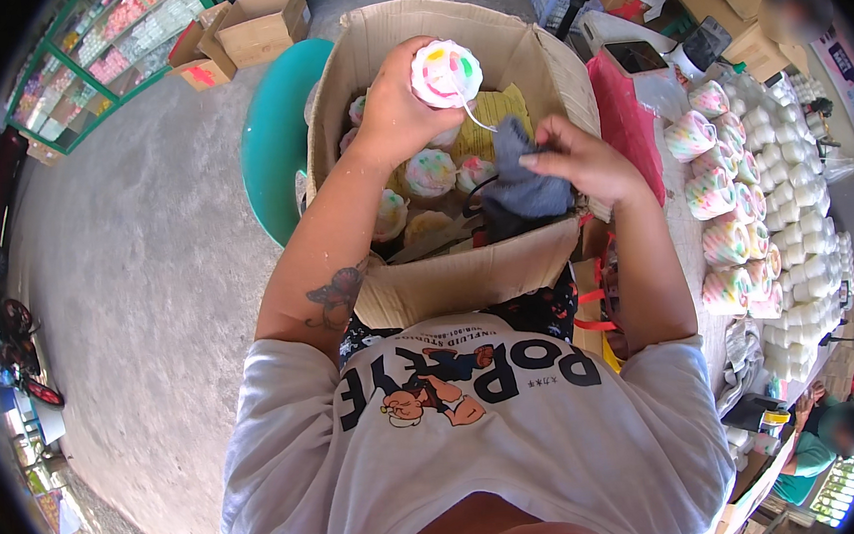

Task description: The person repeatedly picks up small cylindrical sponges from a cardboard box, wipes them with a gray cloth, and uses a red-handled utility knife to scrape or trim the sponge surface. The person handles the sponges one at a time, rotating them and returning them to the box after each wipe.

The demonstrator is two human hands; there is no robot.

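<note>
In my left hand (397,117) is a white candle (446,73) with pink, yellow and green patches and a scalloped rim, its top facing up. A long white wick (476,114) trails from it toward a dark grey cloth (526,181). My right hand (587,159) has its fingers closed on that cloth, over the right side of an open cardboard box (468,279). Inside the box lie several similar candles (431,172) and a crumpled yellow sheet (496,126).
A teal round tub (274,169) stands left of the box. On the right, a table carries several rows of multicoloured candles (710,192) and white ones (790,228), plus a phone (636,57). A person in a green shirt (818,457) is at the lower right.
</note>
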